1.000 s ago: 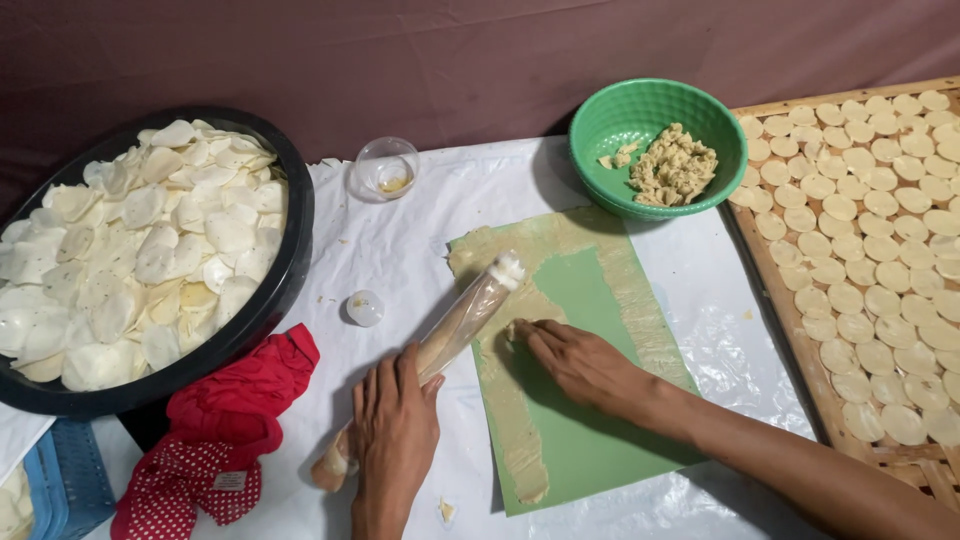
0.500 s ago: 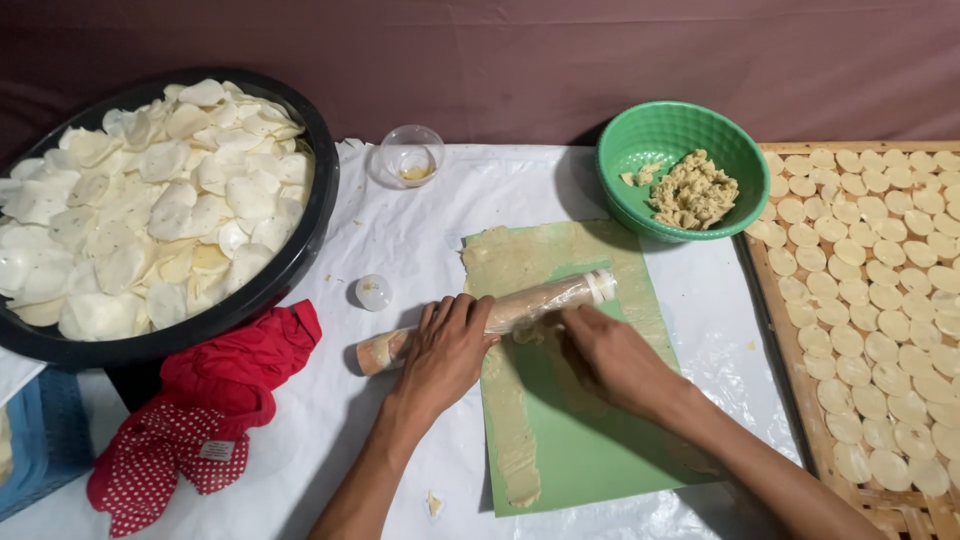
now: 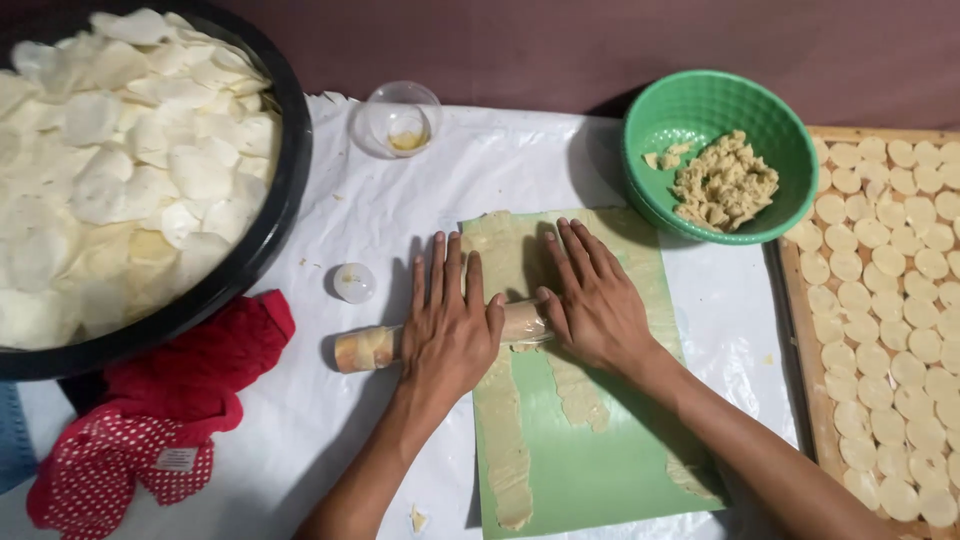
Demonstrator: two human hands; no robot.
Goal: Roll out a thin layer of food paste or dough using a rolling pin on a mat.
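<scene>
Beside the black basin point(image 3: 285, 190) of pale discs at upper left, both flat, spread palms now press the rolling pin point(image 3: 440, 338) crosswise at centre frame: left hand point(image 3: 450, 325), right hand point(image 3: 595, 305), flattening dough point(image 3: 505, 440) on the green mat point(image 3: 600, 470), where a moment ago one hand carried the pin.

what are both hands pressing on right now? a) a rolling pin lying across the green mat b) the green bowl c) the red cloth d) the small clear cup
a: the left hand and right hand lie flat on the rolling pin over the dough strips on the green mat.
</scene>
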